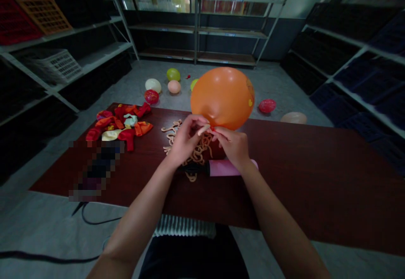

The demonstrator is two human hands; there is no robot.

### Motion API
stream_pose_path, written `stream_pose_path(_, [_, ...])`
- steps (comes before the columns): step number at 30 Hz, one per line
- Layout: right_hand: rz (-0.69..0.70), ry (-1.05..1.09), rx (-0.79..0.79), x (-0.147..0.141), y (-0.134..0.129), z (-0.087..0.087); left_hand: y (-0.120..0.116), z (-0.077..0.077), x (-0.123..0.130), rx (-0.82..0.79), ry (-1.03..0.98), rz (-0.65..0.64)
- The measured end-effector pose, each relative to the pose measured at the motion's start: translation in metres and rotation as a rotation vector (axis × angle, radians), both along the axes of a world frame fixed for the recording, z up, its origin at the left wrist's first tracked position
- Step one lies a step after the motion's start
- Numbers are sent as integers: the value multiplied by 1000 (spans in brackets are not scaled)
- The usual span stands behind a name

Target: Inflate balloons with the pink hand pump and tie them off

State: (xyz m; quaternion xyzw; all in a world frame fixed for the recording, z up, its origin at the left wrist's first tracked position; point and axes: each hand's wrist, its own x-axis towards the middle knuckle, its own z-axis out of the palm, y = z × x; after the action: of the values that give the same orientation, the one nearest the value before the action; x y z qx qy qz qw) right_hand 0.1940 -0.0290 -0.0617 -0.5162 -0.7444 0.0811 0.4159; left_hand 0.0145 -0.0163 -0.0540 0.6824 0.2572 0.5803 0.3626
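A large inflated orange balloon (223, 95) is held up over the table, its neck turned down toward me. The fingers of my left hand (186, 137) are closed at the neck's left side; the exact grip is partly hidden. At the red-orange neck, my right hand (233, 143) pinches with thumb and forefinger. Under my hands lies a tangled pile of beige curly strips (198, 154), partly covered by them. A pink hand pump (224, 168) with a black end lies just below, crossed by my right wrist.
Deflated balloons (120, 123) lie heaped at the table's (303, 177) left, near a blurred-out dark object (100, 167). Inflated balloons (153, 85) rest on the floor beyond. Shelves with crates (58, 66) line the sides. A black cable (47, 257) runs at lower left.
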Motion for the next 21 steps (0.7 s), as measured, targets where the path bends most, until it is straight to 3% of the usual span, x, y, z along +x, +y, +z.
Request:
stream_pose_path(3, [4, -51, 41, -4, -1, -4, -10, -5, 13, 97, -14, 107])
stream_pose_path(8, [30, -94, 71, -8, 1, -16, -11, -1, 4, 281, 150, 286])
stream_pose_path(16, [269, 371, -169, -9, 0, -5, -9, 9, -7, 431, 213, 247])
stream_pose_path(21, [369, 502, -284, -6, 1, -3, -9, 10, -7, 446, 281, 196])
